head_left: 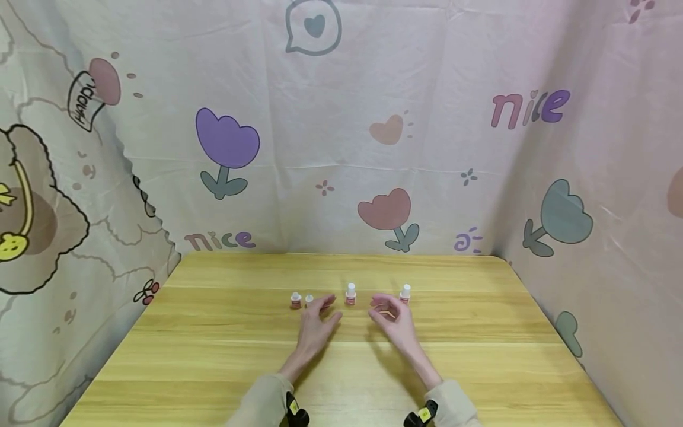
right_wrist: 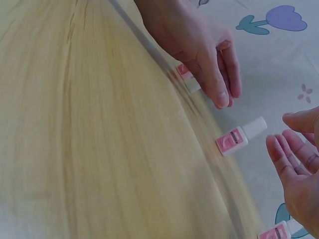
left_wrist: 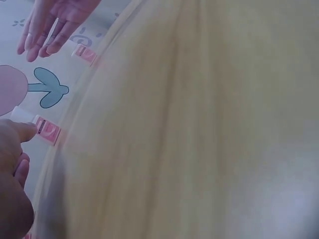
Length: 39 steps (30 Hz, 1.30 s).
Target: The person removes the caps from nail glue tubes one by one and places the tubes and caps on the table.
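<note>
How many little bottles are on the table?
4. One bottle at the left end, a second bottle beside it, partly behind the left hand, a third bottle between the hands, and a fourth bottle just behind the right hand. More could be hidden behind the hands.

"What's hidden in the head view?"
"The left hand [head_left: 315, 328] covers part of the second bottle from the left [head_left: 309, 299]; the right hand [head_left: 396, 321], part of the rightmost bottle [head_left: 406, 292]."
"And the labels [head_left: 350, 300]?"
"Too small to read."
</note>
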### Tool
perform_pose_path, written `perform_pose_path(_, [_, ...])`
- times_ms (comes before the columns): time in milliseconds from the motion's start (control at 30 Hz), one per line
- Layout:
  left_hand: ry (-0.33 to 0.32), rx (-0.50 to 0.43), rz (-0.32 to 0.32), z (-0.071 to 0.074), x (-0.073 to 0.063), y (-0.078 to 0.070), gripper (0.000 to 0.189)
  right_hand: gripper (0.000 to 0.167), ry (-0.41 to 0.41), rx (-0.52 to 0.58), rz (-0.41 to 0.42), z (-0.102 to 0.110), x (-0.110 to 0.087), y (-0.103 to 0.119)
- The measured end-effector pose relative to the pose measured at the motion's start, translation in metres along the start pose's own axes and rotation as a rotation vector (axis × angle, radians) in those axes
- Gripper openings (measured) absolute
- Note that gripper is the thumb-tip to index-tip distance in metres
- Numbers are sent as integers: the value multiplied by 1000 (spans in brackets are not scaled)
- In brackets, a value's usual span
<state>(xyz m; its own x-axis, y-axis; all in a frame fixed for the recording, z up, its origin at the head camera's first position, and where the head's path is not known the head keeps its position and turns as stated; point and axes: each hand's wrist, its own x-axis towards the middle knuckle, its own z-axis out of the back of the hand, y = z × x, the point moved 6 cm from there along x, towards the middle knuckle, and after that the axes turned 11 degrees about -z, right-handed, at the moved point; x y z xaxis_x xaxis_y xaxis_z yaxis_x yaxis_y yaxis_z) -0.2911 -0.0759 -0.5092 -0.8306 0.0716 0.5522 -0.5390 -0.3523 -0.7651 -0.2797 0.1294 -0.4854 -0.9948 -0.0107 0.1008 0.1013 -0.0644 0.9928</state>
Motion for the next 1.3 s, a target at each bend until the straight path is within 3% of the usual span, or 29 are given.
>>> perform_pose_path(267, [34, -78, 108, -17, 9, 5, 47, 36, -13, 7, -6, 8, -1, -3])
perform_pose_path(700, [9, -118, 194, -35, 19, 13, 52, 35, -24, -6, -2, 16, -3, -9])
perform_pose_path(1300, [45, -45, 201, -40, 27, 12, 54, 32, -22, -6, -5, 19, -5, -14])
